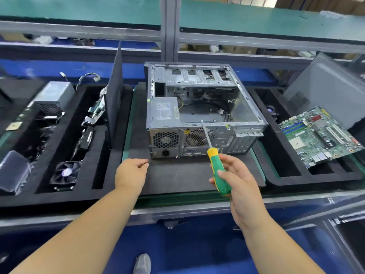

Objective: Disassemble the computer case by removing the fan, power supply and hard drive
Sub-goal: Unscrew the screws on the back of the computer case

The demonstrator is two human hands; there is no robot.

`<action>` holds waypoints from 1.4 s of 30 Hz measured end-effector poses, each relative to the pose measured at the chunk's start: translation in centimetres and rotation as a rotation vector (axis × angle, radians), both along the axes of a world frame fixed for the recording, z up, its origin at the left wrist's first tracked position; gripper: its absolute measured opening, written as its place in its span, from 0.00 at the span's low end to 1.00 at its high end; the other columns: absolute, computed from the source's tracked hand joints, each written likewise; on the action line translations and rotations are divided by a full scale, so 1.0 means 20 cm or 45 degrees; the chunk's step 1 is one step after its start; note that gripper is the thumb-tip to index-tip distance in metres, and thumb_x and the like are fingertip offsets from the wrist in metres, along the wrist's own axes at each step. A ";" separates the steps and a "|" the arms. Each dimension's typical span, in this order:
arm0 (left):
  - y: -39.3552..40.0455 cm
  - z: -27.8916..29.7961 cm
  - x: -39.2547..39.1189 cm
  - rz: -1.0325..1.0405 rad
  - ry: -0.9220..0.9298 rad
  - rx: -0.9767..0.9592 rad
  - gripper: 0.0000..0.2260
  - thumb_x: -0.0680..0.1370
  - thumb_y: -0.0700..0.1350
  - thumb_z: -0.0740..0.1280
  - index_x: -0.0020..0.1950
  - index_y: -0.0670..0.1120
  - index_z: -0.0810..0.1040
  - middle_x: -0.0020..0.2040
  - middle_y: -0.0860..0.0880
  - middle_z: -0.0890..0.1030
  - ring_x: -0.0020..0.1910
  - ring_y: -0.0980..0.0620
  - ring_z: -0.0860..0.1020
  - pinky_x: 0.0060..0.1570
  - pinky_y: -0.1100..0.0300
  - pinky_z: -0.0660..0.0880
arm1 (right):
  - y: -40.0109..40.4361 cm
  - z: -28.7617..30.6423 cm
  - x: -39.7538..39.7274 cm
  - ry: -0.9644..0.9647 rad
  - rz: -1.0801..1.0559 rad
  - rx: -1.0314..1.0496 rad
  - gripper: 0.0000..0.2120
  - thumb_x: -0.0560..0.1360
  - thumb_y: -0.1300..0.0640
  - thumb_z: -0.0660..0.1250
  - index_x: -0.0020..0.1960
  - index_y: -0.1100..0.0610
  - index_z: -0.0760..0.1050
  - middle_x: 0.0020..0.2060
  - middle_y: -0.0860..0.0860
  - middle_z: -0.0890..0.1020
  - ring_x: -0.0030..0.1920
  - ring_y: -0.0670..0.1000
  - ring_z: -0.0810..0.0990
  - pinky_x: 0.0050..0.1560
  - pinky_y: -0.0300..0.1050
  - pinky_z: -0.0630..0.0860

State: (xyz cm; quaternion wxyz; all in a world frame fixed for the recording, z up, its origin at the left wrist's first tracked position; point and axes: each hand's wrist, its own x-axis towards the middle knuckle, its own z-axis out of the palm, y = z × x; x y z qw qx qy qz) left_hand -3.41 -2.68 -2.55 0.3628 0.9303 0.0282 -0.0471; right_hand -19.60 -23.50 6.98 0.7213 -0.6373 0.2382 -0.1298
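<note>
An open grey computer case (248, 107) lies on its side on a black foam mat (177, 175), rear panel facing me. Its power supply (166, 111) sits inside at the near left, and the round rear fan grille (195, 137) shows beside the supply's vent. Loose cables lie on the case floor. My right hand (237, 182) grips a green and yellow screwdriver (218, 171), its shaft pointing up across the rear panel. My left hand (131, 173) hovers over the mat just left of the case, fingers loosely curled, holding nothing.
A black foam tray (94, 155) on the left holds a removed power supply (53, 93), a fan (66, 173), cables and small boards. A dark side panel (115, 91) stands upright between tray and case. On the right, a green motherboard (320, 135) rests in another tray beside a grey panel (324, 84).
</note>
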 end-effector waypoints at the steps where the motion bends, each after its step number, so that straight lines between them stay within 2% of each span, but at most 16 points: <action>1: 0.00 -0.02 0.00 -0.010 -0.022 0.001 0.10 0.80 0.47 0.66 0.59 0.51 0.83 0.58 0.52 0.81 0.53 0.50 0.79 0.48 0.64 0.69 | 0.01 0.00 0.01 0.002 0.007 0.002 0.17 0.77 0.69 0.62 0.58 0.52 0.79 0.52 0.50 0.83 0.39 0.52 0.83 0.53 0.54 0.77; 7: 0.01 -0.09 0.03 -0.048 -0.067 0.004 0.11 0.78 0.44 0.68 0.59 0.51 0.83 0.51 0.52 0.79 0.43 0.53 0.77 0.49 0.62 0.73 | 0.04 -0.06 0.02 0.042 0.045 -0.014 0.18 0.77 0.68 0.62 0.55 0.47 0.81 0.52 0.51 0.83 0.39 0.52 0.83 0.52 0.52 0.78; 11: 0.03 -0.09 0.04 -0.055 -0.048 -0.042 0.11 0.77 0.43 0.70 0.58 0.51 0.83 0.45 0.55 0.76 0.41 0.55 0.76 0.48 0.63 0.72 | 0.04 -0.09 0.01 0.070 0.026 -0.006 0.18 0.77 0.68 0.61 0.54 0.48 0.81 0.49 0.50 0.83 0.39 0.51 0.83 0.52 0.51 0.77; 13: 0.03 -0.07 0.04 -0.060 -0.024 -0.052 0.12 0.76 0.42 0.70 0.59 0.50 0.82 0.46 0.54 0.75 0.42 0.54 0.76 0.48 0.63 0.72 | 0.04 -0.10 0.01 0.078 -0.006 -0.004 0.17 0.77 0.68 0.61 0.55 0.49 0.80 0.48 0.50 0.83 0.38 0.51 0.83 0.49 0.49 0.77; 15: 0.02 -0.02 0.02 -0.030 -0.040 -0.135 0.11 0.76 0.42 0.70 0.56 0.52 0.79 0.46 0.53 0.75 0.42 0.53 0.76 0.43 0.65 0.72 | 0.03 -0.10 0.01 0.088 -0.047 -0.011 0.17 0.77 0.68 0.61 0.56 0.50 0.79 0.48 0.50 0.82 0.37 0.50 0.82 0.45 0.46 0.76; 17: -0.01 0.08 -0.01 -0.018 -0.180 -0.304 0.07 0.75 0.43 0.70 0.50 0.54 0.76 0.43 0.54 0.73 0.38 0.57 0.74 0.37 0.68 0.69 | 0.02 -0.10 0.02 0.111 -0.074 -0.019 0.16 0.77 0.68 0.60 0.56 0.50 0.79 0.48 0.50 0.82 0.36 0.48 0.82 0.41 0.42 0.76; 20: -0.10 0.30 -0.03 -0.219 -0.537 -0.470 0.08 0.75 0.42 0.69 0.48 0.54 0.74 0.42 0.56 0.72 0.39 0.58 0.73 0.40 0.71 0.70 | 0.03 -0.08 0.04 0.163 -0.073 -0.032 0.16 0.78 0.67 0.60 0.55 0.50 0.78 0.47 0.50 0.82 0.34 0.46 0.81 0.33 0.36 0.76; 22: -0.16 0.43 -0.02 -0.413 -0.701 -0.389 0.08 0.75 0.42 0.69 0.50 0.53 0.74 0.43 0.57 0.72 0.43 0.57 0.73 0.45 0.71 0.69 | 0.04 -0.07 0.06 0.181 -0.060 -0.023 0.15 0.78 0.66 0.60 0.55 0.50 0.78 0.48 0.51 0.81 0.33 0.46 0.80 0.32 0.37 0.76; 25: -0.22 0.57 0.05 -0.629 -0.757 -0.163 0.12 0.74 0.40 0.69 0.56 0.50 0.76 0.52 0.55 0.75 0.55 0.54 0.72 0.58 0.65 0.66 | 0.07 -0.04 0.09 0.186 -0.043 -0.024 0.14 0.78 0.65 0.60 0.55 0.50 0.78 0.47 0.49 0.81 0.33 0.45 0.80 0.32 0.38 0.75; 29: -0.27 0.63 0.13 -0.833 -0.493 0.002 0.21 0.75 0.38 0.66 0.67 0.51 0.73 0.67 0.53 0.73 0.69 0.52 0.65 0.69 0.59 0.60 | 0.10 -0.02 0.12 0.189 -0.042 -0.018 0.14 0.77 0.64 0.60 0.54 0.48 0.77 0.46 0.48 0.81 0.33 0.46 0.79 0.32 0.40 0.74; 33: -0.31 0.60 0.17 -0.939 -0.366 0.138 0.22 0.77 0.41 0.66 0.71 0.52 0.71 0.70 0.52 0.71 0.70 0.52 0.65 0.70 0.57 0.62 | 0.12 -0.01 0.13 0.184 -0.044 -0.005 0.15 0.76 0.65 0.60 0.53 0.48 0.78 0.44 0.49 0.81 0.32 0.46 0.78 0.31 0.39 0.74; 38: -0.35 0.56 0.19 -0.914 -0.424 0.150 0.20 0.77 0.46 0.68 0.69 0.53 0.73 0.64 0.53 0.76 0.66 0.52 0.68 0.67 0.53 0.66 | 0.12 0.00 0.13 0.171 -0.060 -0.019 0.14 0.77 0.65 0.60 0.52 0.48 0.78 0.43 0.47 0.81 0.31 0.45 0.78 0.31 0.40 0.74; 42: -0.36 0.53 0.20 -0.890 -0.503 0.139 0.18 0.77 0.47 0.69 0.68 0.55 0.75 0.62 0.54 0.77 0.65 0.52 0.68 0.66 0.54 0.66 | 0.11 -0.02 0.11 0.156 -0.080 -0.028 0.15 0.77 0.66 0.60 0.52 0.48 0.78 0.42 0.45 0.82 0.31 0.46 0.78 0.30 0.40 0.73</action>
